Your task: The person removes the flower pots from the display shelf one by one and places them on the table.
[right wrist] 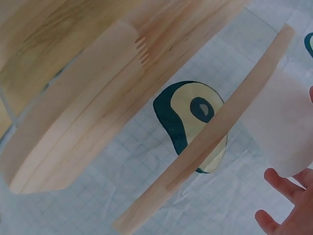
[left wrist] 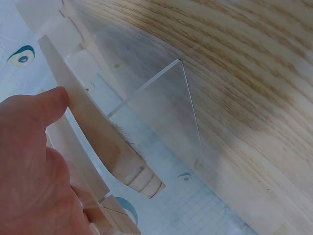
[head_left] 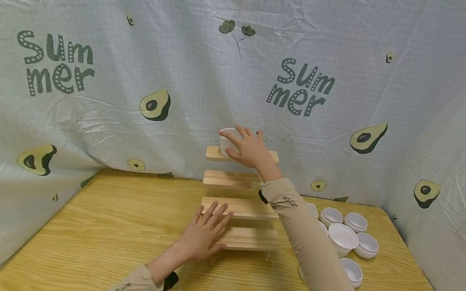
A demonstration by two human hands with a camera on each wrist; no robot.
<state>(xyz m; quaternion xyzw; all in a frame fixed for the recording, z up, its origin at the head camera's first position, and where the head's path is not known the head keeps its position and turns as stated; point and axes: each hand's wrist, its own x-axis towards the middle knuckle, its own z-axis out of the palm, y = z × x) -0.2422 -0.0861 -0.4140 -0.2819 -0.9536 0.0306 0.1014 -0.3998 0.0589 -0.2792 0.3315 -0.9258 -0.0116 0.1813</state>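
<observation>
A four-tier wooden display stand (head_left: 241, 209) with clear side supports stands on the table. At its top tier my right hand (head_left: 252, 149) holds a white bowl (head_left: 226, 143), thumb and fingers around it. The right wrist view shows the white bowl (right wrist: 281, 125) against the narrow top board (right wrist: 205, 139), with fingertips (right wrist: 281, 183) at its edge. My left hand (head_left: 202, 236) rests against the lower tiers with its fingers spread. In the left wrist view its thumb (left wrist: 55, 100) touches the edge of a board (left wrist: 93, 129), beside a clear support panel (left wrist: 164, 100).
Several white bowls (head_left: 343, 237) stand on the wooden table (head_left: 134, 221) right of the stand, some partly hidden by my right sleeve (head_left: 312, 249). A printed curtain (head_left: 190, 67) hangs close behind the stand and along both sides.
</observation>
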